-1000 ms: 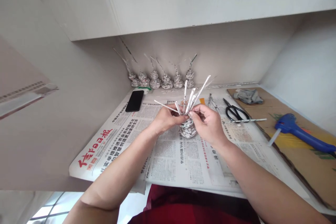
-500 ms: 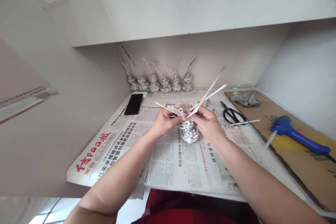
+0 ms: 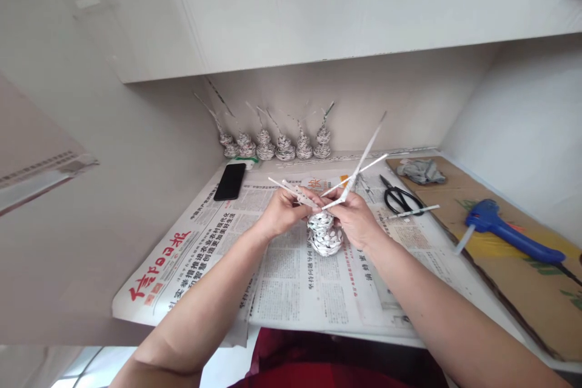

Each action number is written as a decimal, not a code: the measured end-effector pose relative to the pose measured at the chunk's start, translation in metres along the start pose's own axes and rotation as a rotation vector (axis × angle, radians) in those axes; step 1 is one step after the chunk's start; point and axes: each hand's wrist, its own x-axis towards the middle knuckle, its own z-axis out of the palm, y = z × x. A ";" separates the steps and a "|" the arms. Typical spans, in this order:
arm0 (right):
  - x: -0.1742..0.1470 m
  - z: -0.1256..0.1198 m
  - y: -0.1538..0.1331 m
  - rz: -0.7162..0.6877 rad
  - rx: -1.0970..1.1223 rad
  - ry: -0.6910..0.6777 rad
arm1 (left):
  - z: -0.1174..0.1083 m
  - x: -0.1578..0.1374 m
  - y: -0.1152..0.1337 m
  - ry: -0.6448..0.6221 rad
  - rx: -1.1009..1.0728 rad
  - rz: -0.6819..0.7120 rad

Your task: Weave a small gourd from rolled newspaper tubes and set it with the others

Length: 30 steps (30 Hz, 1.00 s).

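Note:
Between my hands is a small gourd-shaped weave of rolled newspaper (image 3: pixel 325 239), its bottom bulge near the newspaper sheet. Loose paper strips stick out from its top. My left hand (image 3: pixel 289 211) is closed at the left of the weave's top, pinching paper strips (image 3: pixel 297 194) that point up and left. On the other side, my right hand (image 3: pixel 353 213) is closed round the top, with a long folded paper strip (image 3: pixel 361 163) rising from its fingers up and to the right. The fingertips partly hide the weave's upper rim.
Several finished-looking woven gourds (image 3: pixel 285 147) line the back wall. A black phone (image 3: pixel 230 181) lies at left on the newspaper (image 3: pixel 291 297). To the right are black scissors (image 3: pixel 402 200), a paper stick (image 3: pixel 416 212), a crumpled cloth (image 3: pixel 421 171) and a blue glue gun (image 3: pixel 513 233) on cardboard (image 3: pixel 536 321).
The woven piece has tilted slightly, and its base has shifted down and left. The strips at its top have changed angle, with the right-hand ones spread further apart. Both hands still hold on.

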 end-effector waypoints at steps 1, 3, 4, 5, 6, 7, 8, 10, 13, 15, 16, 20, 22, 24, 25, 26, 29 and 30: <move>0.000 0.000 0.001 -0.013 -0.009 -0.001 | 0.001 0.000 0.000 0.005 -0.021 -0.006; 0.002 -0.001 0.005 -0.052 -0.025 0.007 | 0.003 0.000 0.000 0.014 -0.069 -0.014; 0.002 -0.001 0.007 -0.081 -0.033 0.014 | 0.004 0.000 0.000 0.014 -0.093 -0.015; 0.003 -0.002 0.009 -0.116 -0.047 0.022 | 0.005 0.000 0.000 0.012 -0.113 -0.019; 0.003 -0.002 0.010 -0.155 -0.069 0.035 | 0.006 0.000 0.000 0.008 -0.132 -0.027; 0.004 -0.003 0.012 -0.198 -0.100 0.053 | 0.006 0.000 0.000 0.005 -0.148 -0.041; 0.003 -0.003 0.013 -0.247 -0.141 0.075 | 0.007 0.000 -0.001 0.003 -0.163 -0.059; 0.003 -0.005 0.014 -0.360 -0.237 0.107 | 0.007 0.000 0.000 -0.008 -0.182 -0.097; 0.000 -0.007 0.013 -0.527 -0.360 0.101 | 0.007 -0.002 0.001 -0.055 -0.162 -0.120; -0.001 -0.007 0.010 -0.589 -0.414 0.078 | 0.006 -0.003 0.002 -0.089 -0.133 -0.124; -0.001 -0.007 0.008 -0.608 -0.433 0.068 | 0.006 -0.004 0.003 -0.106 -0.124 -0.128; -0.004 -0.003 0.001 -0.600 -0.466 0.058 | 0.005 -0.005 0.003 -0.153 -0.132 -0.153; -0.006 -0.002 -0.001 -0.523 -0.484 0.059 | 0.006 -0.006 0.004 -0.157 -0.129 -0.152; -0.009 -0.003 -0.004 -0.452 -0.498 0.042 | 0.007 -0.006 0.005 -0.159 -0.110 -0.133; -0.011 -0.004 -0.006 -0.441 -0.501 0.040 | 0.008 -0.006 0.005 -0.163 -0.097 -0.117; -0.012 -0.005 -0.009 -0.455 -0.509 0.051 | 0.008 -0.006 0.005 -0.166 -0.082 -0.096; -0.017 -0.007 -0.020 -0.605 -0.592 0.115 | 0.008 -0.005 0.004 -0.114 -0.037 -0.010; -0.018 -0.007 -0.024 -0.666 -0.631 0.122 | 0.007 -0.005 0.003 -0.077 -0.022 0.018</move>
